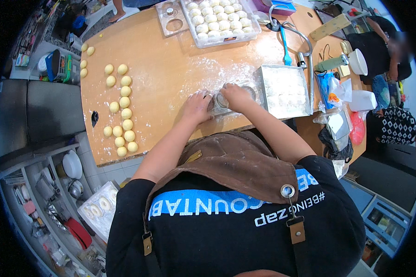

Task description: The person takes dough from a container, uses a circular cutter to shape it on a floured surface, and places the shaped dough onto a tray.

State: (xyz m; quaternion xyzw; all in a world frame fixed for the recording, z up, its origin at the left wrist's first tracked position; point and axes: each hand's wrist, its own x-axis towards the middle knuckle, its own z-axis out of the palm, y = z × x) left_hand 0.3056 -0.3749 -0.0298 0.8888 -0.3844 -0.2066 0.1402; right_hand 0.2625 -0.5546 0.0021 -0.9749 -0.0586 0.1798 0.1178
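Observation:
My left hand (199, 105) curls at the left end of a flour-dusted clear mould (226, 111) with round openings, near the table's front edge. My right hand (232, 96) has its fingers bent down over the middle of the mould, beside a ring (248, 91); what they hold is hidden. A metal tray (284, 107) of white, floured pieces lies just to the right. On the left part of the table (157, 78) several pale yellow dough balls (125, 91) lie in loose rows.
A clear box (219, 21) of floured balls and a holed board (173, 25) sit at the back. Right are a blue brush (286, 46), curved metal tool (309, 78), bottle (330, 63), bowl (358, 62) and bags. A person (374, 46) stands right. Below left is a shelf rack (55, 203).

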